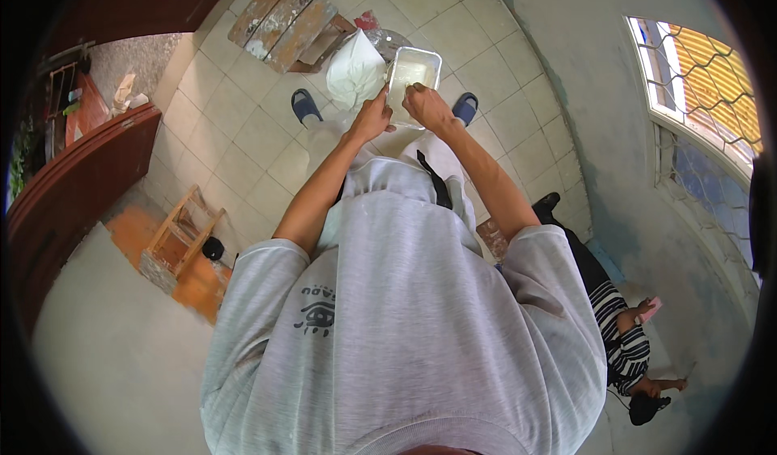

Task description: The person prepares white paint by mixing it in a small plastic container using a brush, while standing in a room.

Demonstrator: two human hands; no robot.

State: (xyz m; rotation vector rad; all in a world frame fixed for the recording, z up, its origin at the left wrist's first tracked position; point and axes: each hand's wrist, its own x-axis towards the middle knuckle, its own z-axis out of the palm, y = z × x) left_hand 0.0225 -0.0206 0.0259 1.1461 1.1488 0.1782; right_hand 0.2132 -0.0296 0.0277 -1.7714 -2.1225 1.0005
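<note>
A white rectangular tub [439,60] with pale, creamy stuff inside is between my knees. At its near left side, my left hand [374,117] is closed on the wall, the index finger stretched along it. My right hand [426,107] is a fist above the near part of the tub. Whatever that fist holds is hidden under the fingers. Just left of the tub a white sack [356,70] stands, close to my left hand but apart from it.
A paint-splashed wooden stool [283,22] stands ahead to the left. Blue slippers [305,105] are on the tiled floor. At the right, another person [623,333] holds a pink object near the wall. A wooden frame [184,232] and brown door [81,204] are at left.
</note>
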